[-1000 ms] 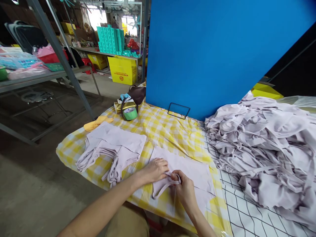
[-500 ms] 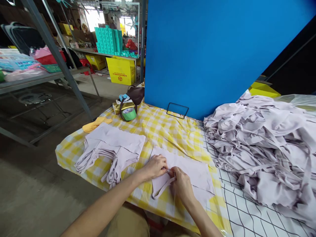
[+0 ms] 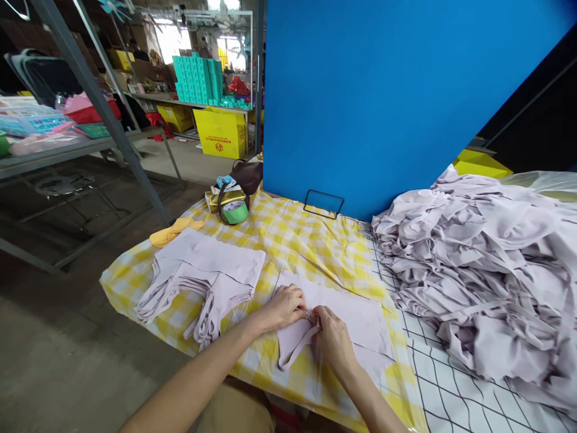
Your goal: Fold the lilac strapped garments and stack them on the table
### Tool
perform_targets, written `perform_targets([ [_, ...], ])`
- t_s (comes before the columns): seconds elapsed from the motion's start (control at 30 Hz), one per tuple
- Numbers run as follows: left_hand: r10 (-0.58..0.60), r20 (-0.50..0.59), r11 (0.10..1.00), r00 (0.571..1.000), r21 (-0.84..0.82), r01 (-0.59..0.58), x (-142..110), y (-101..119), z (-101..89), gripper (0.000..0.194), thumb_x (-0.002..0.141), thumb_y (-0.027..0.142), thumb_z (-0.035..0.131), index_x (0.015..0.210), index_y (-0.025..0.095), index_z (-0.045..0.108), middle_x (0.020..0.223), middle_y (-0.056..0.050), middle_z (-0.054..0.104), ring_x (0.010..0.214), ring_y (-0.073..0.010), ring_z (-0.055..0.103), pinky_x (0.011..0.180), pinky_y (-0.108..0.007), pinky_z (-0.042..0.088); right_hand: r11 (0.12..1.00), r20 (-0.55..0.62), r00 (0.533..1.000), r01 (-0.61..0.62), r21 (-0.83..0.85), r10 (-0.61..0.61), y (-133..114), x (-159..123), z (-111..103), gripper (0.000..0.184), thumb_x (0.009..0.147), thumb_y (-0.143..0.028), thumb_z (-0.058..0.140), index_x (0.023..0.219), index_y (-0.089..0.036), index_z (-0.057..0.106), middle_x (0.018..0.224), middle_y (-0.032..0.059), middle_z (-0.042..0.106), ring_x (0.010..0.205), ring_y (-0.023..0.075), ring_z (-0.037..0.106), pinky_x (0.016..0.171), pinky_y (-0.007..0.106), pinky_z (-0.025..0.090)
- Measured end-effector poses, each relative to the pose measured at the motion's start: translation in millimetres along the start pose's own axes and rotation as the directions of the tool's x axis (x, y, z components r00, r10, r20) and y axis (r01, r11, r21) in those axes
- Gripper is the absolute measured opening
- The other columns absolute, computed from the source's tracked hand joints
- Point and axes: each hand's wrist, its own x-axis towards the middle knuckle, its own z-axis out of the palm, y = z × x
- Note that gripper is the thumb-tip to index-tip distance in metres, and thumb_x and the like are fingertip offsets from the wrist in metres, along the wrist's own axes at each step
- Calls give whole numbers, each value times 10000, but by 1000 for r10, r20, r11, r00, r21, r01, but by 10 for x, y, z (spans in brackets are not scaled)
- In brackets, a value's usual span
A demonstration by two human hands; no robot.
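Observation:
A pale lilac garment (image 3: 347, 313) lies flat on the yellow checked tablecloth (image 3: 297, 240) near the table's front edge. My left hand (image 3: 286, 305) rests on its left part with fingers curled, pinching the strap (image 3: 295, 346) where it joins the cloth. My right hand (image 3: 331, 338) is closed right beside it, pinching the same strap. The strap loops down toward me from between the two hands. A stack of folded lilac garments (image 3: 207, 273) lies to the left of my hands.
A big heap of loose lilac garments (image 3: 478, 264) fills the right side on a white grid cloth (image 3: 455, 397). A blue board (image 3: 383, 90) stands behind. Green tape roll (image 3: 235, 210), gold box, dark pouch and a yellow cloth (image 3: 175, 231) sit at the back left. Metal shelving stands left.
My right hand has shifted slightly left, closer to my left hand, with the strap still pinched. The garment lies in the same place.

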Motion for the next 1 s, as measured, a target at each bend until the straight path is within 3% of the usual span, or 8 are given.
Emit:
perform_targets([
  [0.43, 49, 21, 998, 999, 41, -50, -17, -19, -7, 117, 822, 218, 545, 770, 192, 646, 823, -3, 587, 902, -163, 493, 764, -286, 342, 985, -85, 987, 129, -115, -139, -2, 19, 115, 313, 604, 63, 350, 733, -180, 498, 704, 22, 560, 624, 140, 521, 554, 217, 295],
  [0.6, 58, 3, 996, 998, 72, -58, -5, -47, 41, 114, 788, 214, 576, 685, 169, 598, 800, 6, 577, 907, -158, 491, 755, -281, 341, 987, -124, 981, 142, -75, -150, -26, 26, 154, 356, 566, 60, 340, 760, -173, 527, 733, 36, 584, 679, 153, 547, 597, 220, 346],
  [0.7, 64, -12, 996, 998, 55, -63, -18, -30, 34, 116, 771, 211, 596, 665, 168, 579, 793, 15, 573, 911, -152, 495, 746, -273, 344, 986, -191, 970, 161, 45, -150, -48, -1, 160, 314, 657, 16, 353, 803, -170, 559, 749, 43, 600, 703, 167, 561, 624, 232, 382],
  [0.87, 84, -4, 996, 996, -15, -84, -78, -9, -38, 45, 774, 221, 588, 757, 184, 608, 852, 5, 578, 930, -156, 502, 795, -271, 364, 936, -279, 958, 154, 317, -63, -93, -174, 104, 194, 866, -224, 419, 885, -181, 608, 745, 29, 632, 620, 139, 569, 583, 217, 414],
  [0.93, 113, 20, 992, 993, -61, -111, -100, -21, -82, 68, 750, 182, 586, 807, 185, 622, 894, -4, 577, 937, -157, 507, 827, -264, 374, 930, -267, 958, 189, 317, -104, -107, -282, 85, 194, 877, -261, 444, 918, -189, 619, 708, 17, 633, 578, 128, 561, 554, 208, 408],
  [1.0, 138, 58, 986, 989, -103, -132, -117, -35, -134, 166, 715, 117, 567, 850, 186, 636, 954, -14, 577, 973, -160, 505, 877, -258, 372, 934, -244, 945, 275, 226, -219, -134, -411, 86, 188, 878, -236, 446, 926, -198, 624, 667, 12, 614, 576, 128, 558, 549, 208, 394],
])
